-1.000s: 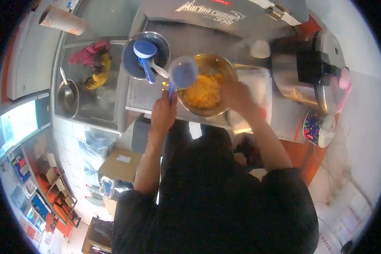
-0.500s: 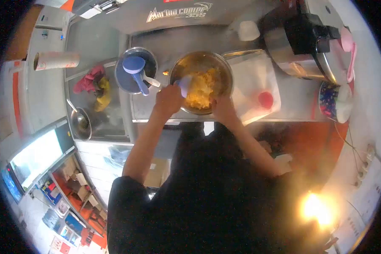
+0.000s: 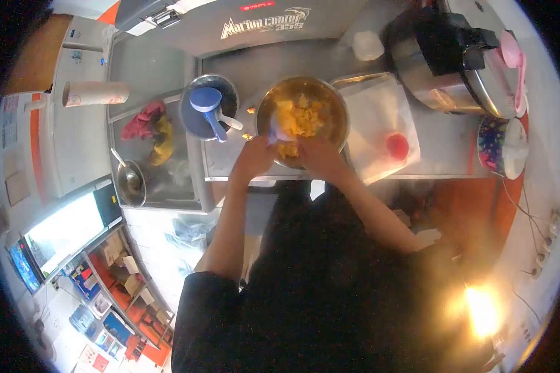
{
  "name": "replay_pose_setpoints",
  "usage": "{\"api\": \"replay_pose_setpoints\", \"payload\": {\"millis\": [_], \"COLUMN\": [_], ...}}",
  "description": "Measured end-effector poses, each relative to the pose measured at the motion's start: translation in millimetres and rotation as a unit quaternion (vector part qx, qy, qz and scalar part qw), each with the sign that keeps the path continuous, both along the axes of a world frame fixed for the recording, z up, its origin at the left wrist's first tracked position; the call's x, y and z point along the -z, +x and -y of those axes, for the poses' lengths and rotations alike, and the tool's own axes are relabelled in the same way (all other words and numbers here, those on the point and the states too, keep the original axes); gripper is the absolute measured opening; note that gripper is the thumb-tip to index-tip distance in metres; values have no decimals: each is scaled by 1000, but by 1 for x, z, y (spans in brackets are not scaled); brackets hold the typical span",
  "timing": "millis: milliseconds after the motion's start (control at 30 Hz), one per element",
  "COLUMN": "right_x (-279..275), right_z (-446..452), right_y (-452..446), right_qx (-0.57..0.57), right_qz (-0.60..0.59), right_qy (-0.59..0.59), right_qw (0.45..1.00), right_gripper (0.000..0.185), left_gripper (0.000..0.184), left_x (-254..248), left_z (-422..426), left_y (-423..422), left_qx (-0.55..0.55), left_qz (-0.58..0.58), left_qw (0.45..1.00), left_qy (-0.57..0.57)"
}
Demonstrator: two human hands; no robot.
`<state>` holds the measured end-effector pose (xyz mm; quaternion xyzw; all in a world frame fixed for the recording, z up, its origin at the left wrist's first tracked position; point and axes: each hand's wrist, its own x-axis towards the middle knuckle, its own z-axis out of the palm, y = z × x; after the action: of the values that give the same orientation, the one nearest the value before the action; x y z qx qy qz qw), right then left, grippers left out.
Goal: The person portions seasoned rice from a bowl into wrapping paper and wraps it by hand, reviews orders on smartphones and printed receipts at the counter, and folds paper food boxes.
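A steel bowl point(image 3: 339, 118) on the metal counter holds a crumbly yellow food point(image 3: 305, 117). My left hand point(image 3: 255, 156) is closed round the handle of a blue scoop point(image 3: 280, 132), whose head is down in the bowl against the food. At the bowl's near edge is my right hand point(image 3: 314, 155), its fingers bent over the yellow food; whether anything is between them is hidden. A few yellow crumbs point(image 3: 247, 136) lie on the counter left of the bowl.
Left of the bowl, a dark basin point(image 3: 190, 121) holds blue and white utensils. A paper-lined tray point(image 3: 379, 112) with a round red object point(image 3: 397, 147) sits to the right, beside a large steel cooker point(image 3: 435, 90). A grey cooler point(image 3: 199, 31) stands behind; a sink point(image 3: 168, 193) is at left.
My left hand has brought the scoop from above the bowl's left rim down into it. My right hand has moved left, to the near side of the food. The camera view has shifted.
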<state>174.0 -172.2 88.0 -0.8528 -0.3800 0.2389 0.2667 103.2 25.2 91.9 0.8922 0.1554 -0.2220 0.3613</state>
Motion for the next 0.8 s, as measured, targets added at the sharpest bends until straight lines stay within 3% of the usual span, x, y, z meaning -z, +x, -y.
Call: {"api": "replay_pose_setpoints", "payload": {"millis": [33, 100, 200, 233, 300, 333, 400, 533, 600, 633, 700, 733, 767, 800], "right_x": [-3, -17, -41, -26, 3, 3, -3, -12, 2, 3, -4, -21, -11, 6], "right_z": [5, 16, 25, 25, 19, 19, 16, 15, 8, 14, 40, 53, 57, 58], "right_y": [3, 12, 26, 18, -1, -2, -1, -2, -4, 3, 21, 34, 39, 45], "right_qx": [0, 38, 107, 108, -72, -67, 0, -21, -31, -30, 27, 51, 160, 158], "right_qz": [1, -80, -105, -106, 174, 176, 7, 132, 39, 42, 100, 81, 92, 92], "right_qy": [0, 2, -8, -7, 29, 28, 10, -62, -41, -40, -164, -98, -157, -157], "right_qw": [1000, 996, 989, 988, 982, 982, 1000, 989, 998, 998, 981, 991, 970, 970], "right_gripper": [26, 26, 26, 26, 34, 34, 31, 33, 28, 28, 19, 14, 14, 14], "left_gripper": [31, 34, 34, 34, 35, 35, 31, 27, 22, 22, 22, 22, 26, 29], "left_x": [0, -4, 6, 10, 11, 8, -2, 9, 10, 2, -3, -3, -5, -7], "left_z": [-2, -8, -13, -11, -5, -3, 0, -5, -9, -13, -17, -15, -7, 4], "left_y": [-1, -4, -15, -16, -11, -8, -5, -15, -9, -10, -12, -13, -12, -9], "left_qx": [0, -153, -183, -182, -198, -193, -197, -195, -155, -147, -111, -112, -8, 97], "left_qz": [1, -138, -124, -125, -136, -135, -192, -117, -85, -95, -110, -112, -2, 109], "left_qw": [1000, 968, 945, 946, 935, 936, 935, 941, 965, 973, 983, 983, 998, 965], "left_qy": [0, -142, -240, -239, -260, -260, -223, -250, -192, -149, -95, -94, 64, 220]}}
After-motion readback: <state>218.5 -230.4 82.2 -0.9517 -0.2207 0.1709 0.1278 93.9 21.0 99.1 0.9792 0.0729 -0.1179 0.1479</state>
